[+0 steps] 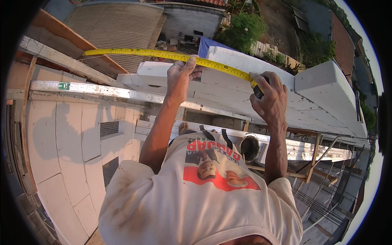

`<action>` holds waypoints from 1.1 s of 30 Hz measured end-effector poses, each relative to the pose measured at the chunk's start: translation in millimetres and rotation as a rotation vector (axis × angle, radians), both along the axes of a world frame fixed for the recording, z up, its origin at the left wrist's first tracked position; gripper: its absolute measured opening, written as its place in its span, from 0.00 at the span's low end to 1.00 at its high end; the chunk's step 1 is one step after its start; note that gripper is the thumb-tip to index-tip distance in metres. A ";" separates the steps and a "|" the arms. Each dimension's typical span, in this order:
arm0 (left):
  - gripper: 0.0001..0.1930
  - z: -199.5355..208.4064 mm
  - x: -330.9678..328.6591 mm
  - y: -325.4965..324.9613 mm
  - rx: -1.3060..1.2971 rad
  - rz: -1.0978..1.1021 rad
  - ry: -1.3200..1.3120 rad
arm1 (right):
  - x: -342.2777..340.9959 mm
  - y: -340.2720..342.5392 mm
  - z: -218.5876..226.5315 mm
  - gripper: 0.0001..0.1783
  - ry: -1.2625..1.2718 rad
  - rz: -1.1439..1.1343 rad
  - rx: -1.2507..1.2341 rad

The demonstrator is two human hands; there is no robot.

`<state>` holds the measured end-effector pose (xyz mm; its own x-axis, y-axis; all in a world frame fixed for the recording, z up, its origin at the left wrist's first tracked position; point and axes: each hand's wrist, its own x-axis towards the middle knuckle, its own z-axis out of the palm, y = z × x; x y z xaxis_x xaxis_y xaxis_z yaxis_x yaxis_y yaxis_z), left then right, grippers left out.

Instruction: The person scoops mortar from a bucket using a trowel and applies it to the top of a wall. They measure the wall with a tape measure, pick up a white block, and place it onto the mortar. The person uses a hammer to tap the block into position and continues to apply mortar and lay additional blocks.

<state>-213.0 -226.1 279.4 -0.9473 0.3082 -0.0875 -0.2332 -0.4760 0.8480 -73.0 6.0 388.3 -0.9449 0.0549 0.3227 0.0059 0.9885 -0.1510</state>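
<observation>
A yellow tape measure (pixel 228 70) is stretched out over the top of a white block wall (pixel 253 98). My left hand (pixel 179 79) pinches its blade partway along, with the thumb on top. My right hand (pixel 271 96) is wrapped round the black and yellow case at the blade's right end. Past my left hand the blade runs on leftward, its far end by a brown board (pixel 98 61) and a concrete beam. A gap in the top row of blocks lies just under my left hand.
A long metal channel (pixel 122 93) crosses below my left forearm. Under me are scaffold planks (pixel 302 150), with a dark bucket (pixel 248 148) beside my body. Wooden and metal poles stand at lower right. Beyond the wall are a corrugated roof (pixel 110 30) and trees, far below.
</observation>
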 end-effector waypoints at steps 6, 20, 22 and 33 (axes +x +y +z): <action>0.19 -1.0 -0.3 4.0 -0.018 0.029 0.084 | -1.9 -2.5 -1.6 0.34 0.049 0.013 0.021; 0.16 0.8 -2.1 8.9 -0.066 0.088 0.129 | -9.9 -10.5 -4.2 0.34 0.052 -0.010 0.050; 0.14 4.5 -1.1 10.3 -0.067 0.116 0.140 | -10.5 -10.6 -5.0 0.34 0.049 -0.010 0.043; 0.16 3.9 -1.4 8.6 -0.115 0.083 0.205 | -7.4 -7.8 -8.1 0.39 0.050 -0.004 0.011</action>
<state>-214.4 -217.5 283.3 -0.9705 0.2276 0.0794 -0.0145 -0.3839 0.9233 -80.4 -1.8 380.2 -0.9275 0.0549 0.3698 0.0026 0.9901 -0.1406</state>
